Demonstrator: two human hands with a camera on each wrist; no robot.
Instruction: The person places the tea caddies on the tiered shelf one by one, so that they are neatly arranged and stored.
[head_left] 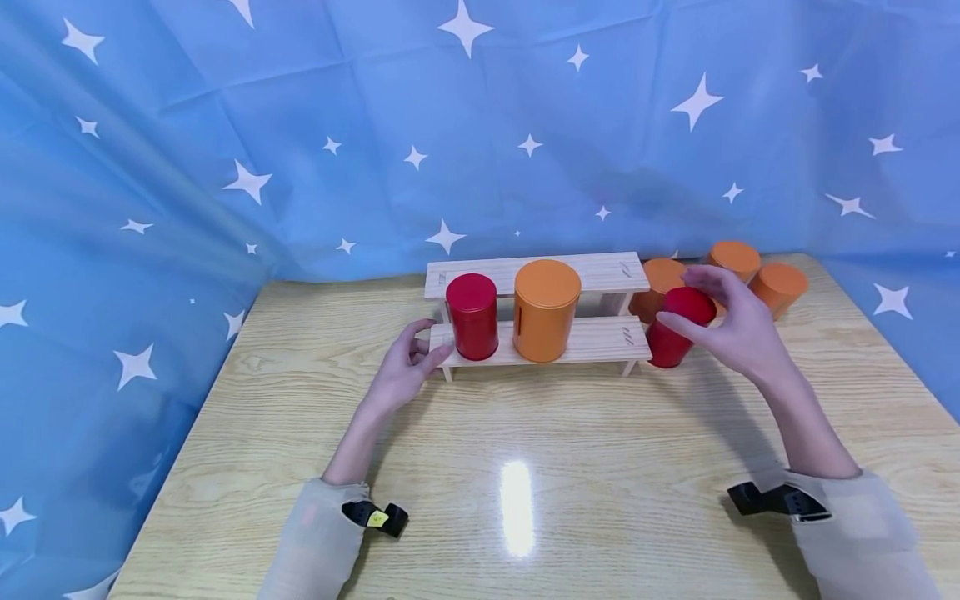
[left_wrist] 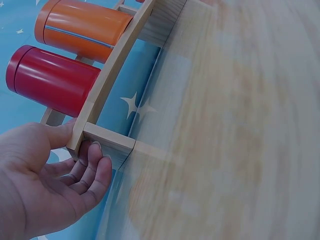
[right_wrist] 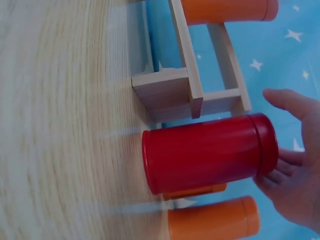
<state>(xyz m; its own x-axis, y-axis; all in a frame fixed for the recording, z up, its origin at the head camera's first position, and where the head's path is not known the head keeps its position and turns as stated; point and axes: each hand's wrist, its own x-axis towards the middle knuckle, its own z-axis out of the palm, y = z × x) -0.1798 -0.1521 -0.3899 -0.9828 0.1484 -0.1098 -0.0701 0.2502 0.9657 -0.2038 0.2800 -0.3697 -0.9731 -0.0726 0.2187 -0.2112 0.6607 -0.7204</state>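
Note:
In the head view my left hand (head_left: 400,371) holds the left end of the lower step of a two-step wooden shelf (head_left: 600,337). The left wrist view shows its thumb on the board and its fingers curled under the end. A red canister (head_left: 472,321) and a larger orange canister (head_left: 546,312) stand upright on this step. My right hand (head_left: 731,325) is spread around the lid of another red canister (head_left: 670,346), right of the shelf. In the right wrist view, the thumb stands away from this canister (right_wrist: 210,152), while the fingers are close behind its lid.
Behind the right hand stand several orange canisters (head_left: 780,287), partly hidden. The shelf's upper step (head_left: 480,268) is at the back, near a blue star-patterned cloth (head_left: 375,192). A pale wood-grain table (head_left: 600,467) lies under everything.

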